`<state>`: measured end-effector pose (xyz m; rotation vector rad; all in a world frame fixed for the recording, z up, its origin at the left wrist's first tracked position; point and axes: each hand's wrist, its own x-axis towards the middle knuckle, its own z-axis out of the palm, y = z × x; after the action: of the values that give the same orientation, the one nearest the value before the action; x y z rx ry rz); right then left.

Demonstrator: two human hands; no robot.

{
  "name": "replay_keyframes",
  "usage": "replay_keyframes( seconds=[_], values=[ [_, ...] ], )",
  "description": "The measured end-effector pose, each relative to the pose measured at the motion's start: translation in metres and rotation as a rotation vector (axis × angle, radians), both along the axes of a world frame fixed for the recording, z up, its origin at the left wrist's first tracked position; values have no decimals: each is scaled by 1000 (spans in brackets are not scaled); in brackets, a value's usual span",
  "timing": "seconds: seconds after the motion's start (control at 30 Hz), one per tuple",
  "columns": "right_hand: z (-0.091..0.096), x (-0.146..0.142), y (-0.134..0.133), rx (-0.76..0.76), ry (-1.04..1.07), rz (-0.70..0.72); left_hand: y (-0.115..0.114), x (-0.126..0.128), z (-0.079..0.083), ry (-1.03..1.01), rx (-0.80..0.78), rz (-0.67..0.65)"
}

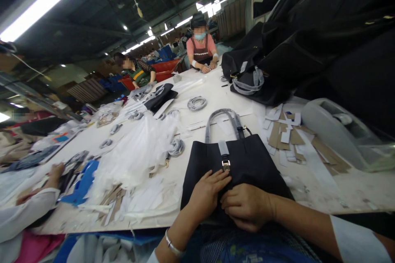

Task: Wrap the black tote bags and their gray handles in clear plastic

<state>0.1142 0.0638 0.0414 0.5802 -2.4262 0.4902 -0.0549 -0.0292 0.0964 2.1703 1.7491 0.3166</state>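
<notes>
Black handbag (256, 164), near edge of the desk (230, 100): why?

Easy reach, probably. Left grip (207, 192) stretched flat at the clasp (226, 165), perhaps steadying; right grip (248, 205) curled, whether pinching I can't tell; coiled strap (197, 103) beyond

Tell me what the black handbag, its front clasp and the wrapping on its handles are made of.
Black handbag: probably leather or imitation leather, smooth and fairly matte; its even surface can't settle which.
Front clasp: likely metal, polished and gold-toned, judging by its bright glints.
Wrapping: apparently thin plastic film, greyish and cloudy; its crinkled look suggests this.
</notes>
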Motion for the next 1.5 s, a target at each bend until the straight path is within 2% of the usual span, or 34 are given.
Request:
replay_keyframes(
  seconds=[0.13,0.2,0.27,0.33,0.4,0.47,0.5,0.53,0.6,0.67,0.77,0.87,0.93,1.03,1.1,1.2,1.37,1.5],
  values=[
    [11,4,-3,5,164,-14,-9,8,-11,-57,55,103],
    [11,5,-1,-26,180,-124,-19,12,-14,-185,114,166],
    [7,3,3,-63,133,-278,-37,12,-15,-358,215,296],
    [2,0,8,-92,90,-383,-64,7,-16,-504,354,576],
    [-4,-3,11,-106,70,-393,-94,-1,-18,-622,439,986],
    [-7,-5,12,-105,54,-359,-122,-12,-23,-772,337,1357],
    [-8,-6,13,-99,47,-342,-132,-17,-27,-856,230,1470],
    [-8,-6,13,-89,43,-323,-139,-22,-30,-933,117,1530],
    [-8,-7,14,-63,41,-291,-143,-30,-36,-1037,-62,1539],
    [-6,-8,14,-42,54,-272,-137,-37,-40,-1106,-154,1507],
    [-3,-9,15,-13,77,-261,-126,-49,-41,-1176,-220,1468],
    [-1,-8,16,22,94,-247,-122,-63,-42,-1199,-205,1440],
    [-1,-8,17,39,101,-244,-123,-71,-42,-1213,-136,1431],
    [-2,-8,19,58,101,-242,-122,-82,-38,-1217,86,1442],
    [-3,-8,19,66,89,-240,-118,-91,-28,-1210,277,1444],
    [-2,-9,19,70,79,-241,-104,-106,-2,-1215,506,1379],
    [5,-9,16,74,99,-236,-81,-125,37,-1274,591,1177],
    [8,-8,13,38,77,-265,-77,-145,47,-1330,604,1067]
  ],
)
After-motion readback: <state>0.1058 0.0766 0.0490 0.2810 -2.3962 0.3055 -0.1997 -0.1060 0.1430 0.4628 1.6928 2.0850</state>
